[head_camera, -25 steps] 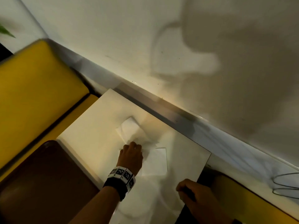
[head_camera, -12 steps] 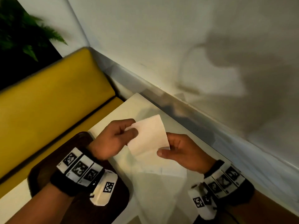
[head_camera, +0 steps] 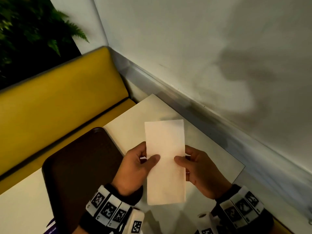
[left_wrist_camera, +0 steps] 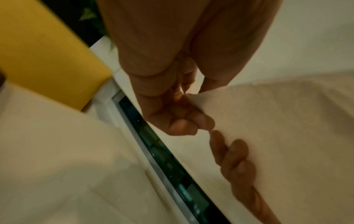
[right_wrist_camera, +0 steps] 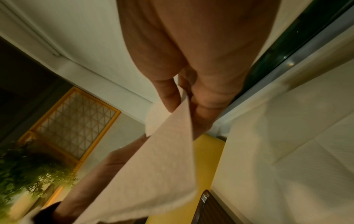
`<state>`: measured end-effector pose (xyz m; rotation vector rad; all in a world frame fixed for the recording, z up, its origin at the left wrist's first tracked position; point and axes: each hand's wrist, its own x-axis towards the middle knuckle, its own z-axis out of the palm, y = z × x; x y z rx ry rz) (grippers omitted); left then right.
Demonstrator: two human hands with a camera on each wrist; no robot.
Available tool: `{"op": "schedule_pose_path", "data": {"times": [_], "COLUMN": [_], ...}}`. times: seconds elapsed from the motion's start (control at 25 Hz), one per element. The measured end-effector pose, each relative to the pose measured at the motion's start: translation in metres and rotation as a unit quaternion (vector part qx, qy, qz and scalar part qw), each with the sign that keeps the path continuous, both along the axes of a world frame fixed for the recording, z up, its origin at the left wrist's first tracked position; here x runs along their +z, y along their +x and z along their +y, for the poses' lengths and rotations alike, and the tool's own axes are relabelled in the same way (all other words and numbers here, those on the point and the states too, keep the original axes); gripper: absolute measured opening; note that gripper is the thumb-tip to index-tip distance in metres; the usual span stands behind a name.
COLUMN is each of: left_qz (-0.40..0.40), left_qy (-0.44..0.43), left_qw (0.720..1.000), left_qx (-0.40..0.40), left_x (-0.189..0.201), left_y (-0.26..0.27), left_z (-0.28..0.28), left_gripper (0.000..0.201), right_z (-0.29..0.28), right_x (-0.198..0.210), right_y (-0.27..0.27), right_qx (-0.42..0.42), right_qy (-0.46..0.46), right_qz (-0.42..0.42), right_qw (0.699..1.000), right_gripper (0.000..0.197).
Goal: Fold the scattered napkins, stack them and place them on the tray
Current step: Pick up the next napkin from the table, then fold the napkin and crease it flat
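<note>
No readable text, brand, number or sign was found in any view. Only black-and-white square code markers were seen, printed on the wristbands (head_camera: 108, 210) worn at both wrists, and no letters or digits could be made out on them.

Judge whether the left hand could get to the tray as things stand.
Probably yes. The tray lies right beside the left hand, on its own side, with nothing seen between them. But that hand and the right hand both pinch the napkin, so it would carry or release it first.
</note>
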<state>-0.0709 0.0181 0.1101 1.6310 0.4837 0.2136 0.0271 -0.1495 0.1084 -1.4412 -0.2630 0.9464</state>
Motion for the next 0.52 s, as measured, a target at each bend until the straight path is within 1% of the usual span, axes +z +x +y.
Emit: {"op": "schedule_pose_path", "data": {"times": [0.04, 0.08, 0.12, 0.16, 0.2, 0.24, 0.28, 0.32, 0.36, 0.4, 0.44, 0.48, 0.52], "left_qz": [-0.013, -0.024, -0.031, -0.021, 0.016, 0.07, 0.125, 0.173, 0.206, 0.212, 0.191, 0.153, 0.121], "left_qy": [0.036, 0.046, 0.031, -0.03, -0.142, -0.259, -0.341, -0.366, -0.346, -0.298, -0.245, -0.192, -0.138], "left_qw": [0.999, 0.999, 0.999, 0.999, 0.988, 0.96, 0.928, 0.91, 0.912, 0.929, 0.949, 0.968, 0.982], "left_qx": [-0.007, -0.004, 0.003, 0.027, 0.059, 0.078, 0.086, 0.084, 0.074, 0.063, 0.054, 0.042, 0.037], "left_x": [0.002, 0.004, 0.004, 0.002, 0.001, -0.004, -0.01, -0.02, -0.026, -0.031, -0.033, -0.035, -0.037], "left_y": [-0.006, -0.013, -0.023, -0.033, -0.043, -0.052, -0.061, -0.07, -0.076, -0.08, -0.082, -0.083, -0.084], "left_z": [0.002, 0.004, 0.006, 0.007, 0.005, 0.002, -0.003, -0.007, -0.013, -0.019, -0.025, -0.03, -0.031], "left_gripper": [0.017, 0.016, 0.014, 0.014, 0.013, 0.014, 0.026, 0.039, 0.045, 0.043, 0.033, 0.022, 0.016], "right_z": [-0.003, -0.007, -0.01, -0.012, -0.014, -0.016, -0.018, -0.02, -0.021, -0.023, -0.025, -0.027, -0.029], "right_x": [0.003, 0.004, 0.005, 0.003, 0.0, -0.005, -0.013, -0.022, -0.03, -0.037, -0.04, -0.041, -0.037], "right_y": [-0.002, -0.004, -0.008, -0.013, -0.019, -0.026, -0.034, -0.041, -0.049, -0.056, -0.061, -0.064, -0.063], "right_qx": [-0.001, 0.003, 0.014, 0.029, 0.046, 0.065, 0.084, 0.099, 0.109, 0.116, 0.118, 0.125, 0.136], "right_qy": [0.011, 0.023, 0.026, 0.024, 0.015, -0.003, -0.024, -0.044, -0.061, -0.08, -0.096, -0.108, -0.109], "right_qz": [-0.005, -0.015, -0.033, -0.052, -0.073, -0.097, -0.119, -0.142, -0.164, -0.186, -0.203, -0.213, -0.214], "right_qw": [1.0, 1.0, 0.999, 0.998, 0.996, 0.993, 0.989, 0.984, 0.978, 0.973, 0.967, 0.963, 0.961], "right_gripper": [0.026, 0.027, 0.027, 0.028, 0.033, 0.04, 0.046, 0.05, 0.052, 0.053, 0.053, 0.053, 0.053]}}
